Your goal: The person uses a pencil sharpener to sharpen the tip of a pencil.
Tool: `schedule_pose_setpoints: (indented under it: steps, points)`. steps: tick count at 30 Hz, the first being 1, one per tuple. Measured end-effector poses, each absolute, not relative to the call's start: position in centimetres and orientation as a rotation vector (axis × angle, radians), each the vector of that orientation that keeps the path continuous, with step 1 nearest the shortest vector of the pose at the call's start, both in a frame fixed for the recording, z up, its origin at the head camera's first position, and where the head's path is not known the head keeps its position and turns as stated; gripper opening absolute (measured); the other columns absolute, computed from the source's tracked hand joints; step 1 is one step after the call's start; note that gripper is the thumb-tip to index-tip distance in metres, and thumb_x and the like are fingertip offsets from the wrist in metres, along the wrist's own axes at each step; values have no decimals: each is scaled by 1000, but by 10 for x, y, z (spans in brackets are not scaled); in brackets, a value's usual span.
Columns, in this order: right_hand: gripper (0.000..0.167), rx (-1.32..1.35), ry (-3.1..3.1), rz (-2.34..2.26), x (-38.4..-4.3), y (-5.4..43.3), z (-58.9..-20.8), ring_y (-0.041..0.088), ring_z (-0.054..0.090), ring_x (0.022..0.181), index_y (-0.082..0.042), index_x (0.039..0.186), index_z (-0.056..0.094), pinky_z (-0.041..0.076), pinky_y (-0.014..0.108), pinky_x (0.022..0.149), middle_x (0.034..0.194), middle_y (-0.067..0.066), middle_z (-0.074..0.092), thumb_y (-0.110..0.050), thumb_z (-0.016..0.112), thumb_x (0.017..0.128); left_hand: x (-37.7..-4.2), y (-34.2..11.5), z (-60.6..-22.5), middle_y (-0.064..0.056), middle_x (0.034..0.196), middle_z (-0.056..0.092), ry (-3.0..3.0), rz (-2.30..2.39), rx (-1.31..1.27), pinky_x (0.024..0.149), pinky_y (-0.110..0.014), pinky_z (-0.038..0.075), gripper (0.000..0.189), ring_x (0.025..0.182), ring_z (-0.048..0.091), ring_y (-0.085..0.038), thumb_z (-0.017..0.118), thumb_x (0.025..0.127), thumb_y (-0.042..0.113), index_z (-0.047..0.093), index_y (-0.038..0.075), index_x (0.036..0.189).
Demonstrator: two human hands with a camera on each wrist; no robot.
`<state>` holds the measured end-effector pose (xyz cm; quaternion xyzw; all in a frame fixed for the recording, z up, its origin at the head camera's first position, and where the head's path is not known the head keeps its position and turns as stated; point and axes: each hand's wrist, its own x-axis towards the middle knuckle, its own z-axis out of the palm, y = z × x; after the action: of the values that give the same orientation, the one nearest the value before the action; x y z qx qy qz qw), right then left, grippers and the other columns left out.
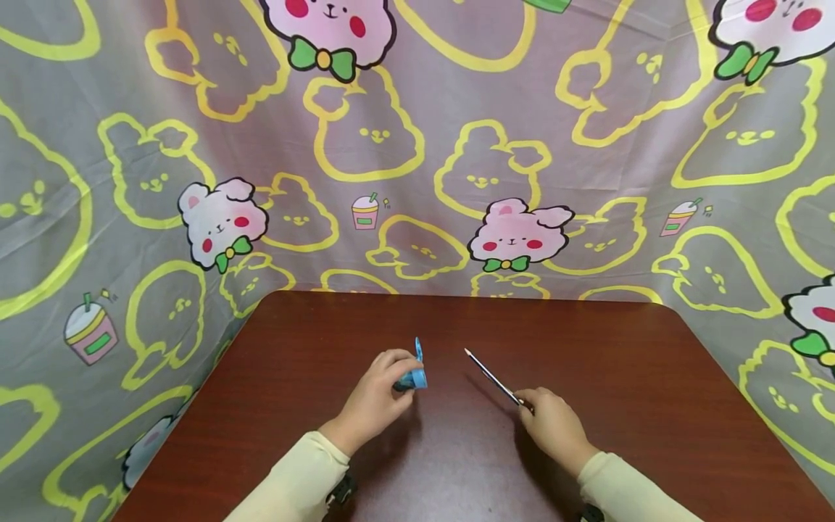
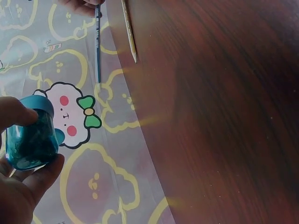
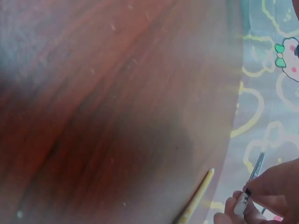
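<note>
My left hand (image 1: 378, 399) grips a small blue see-through pencil sharpener (image 1: 412, 379), tilted on its side above the table. Its lid (image 1: 418, 349) stands flipped up. In the left wrist view the sharpener's clear teal body (image 2: 32, 144) shows dark contents between thumb and fingers. My right hand (image 1: 554, 428) pinches a slim printed pencil (image 1: 491, 377) near its rear end. The pencil's pale tip points up and left, apart from the sharpener. A yellowish pencil shape (image 2: 129, 32) appears beside it against the table; I cannot tell whether it is a reflection or a second pencil.
Both hands are above a dark red-brown glossy wooden table (image 1: 313, 333). A grey cloth (image 1: 417, 196) with yellow outlines and cartoon bunnies hangs behind and along the sides. Light sleeves (image 1: 293, 478) cover the forearms, with dark straps at the wrists.
</note>
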<state>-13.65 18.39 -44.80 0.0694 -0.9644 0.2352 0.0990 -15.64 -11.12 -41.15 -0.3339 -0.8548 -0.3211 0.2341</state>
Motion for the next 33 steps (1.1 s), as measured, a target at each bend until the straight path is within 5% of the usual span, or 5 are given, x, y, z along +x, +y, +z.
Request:
schedule_pose_setpoints:
  steps: [7, 33]
  points:
    - [22, 227, -2809, 663, -138, 191, -447, 25, 64, 76, -8, 103, 73, 51, 41, 60, 87, 5, 66, 0, 71, 82, -158, -111, -414, -5, 111, 58, -2357, -907, -922, 66, -22, 52, 42, 99, 53, -19, 76, 73, -7, 67, 10, 111]
    - [17, 420, -2745, 755, -148, 211, -424, 20, 63, 81, -6, 99, 73, 50, 36, 65, 86, 4, 65, 3, 66, 86, -160, -116, -416, -8, 111, 57, -2361, -922, -935, 61, -18, 50, 42, 97, 55, -20, 76, 72, -8, 66, 7, 111]
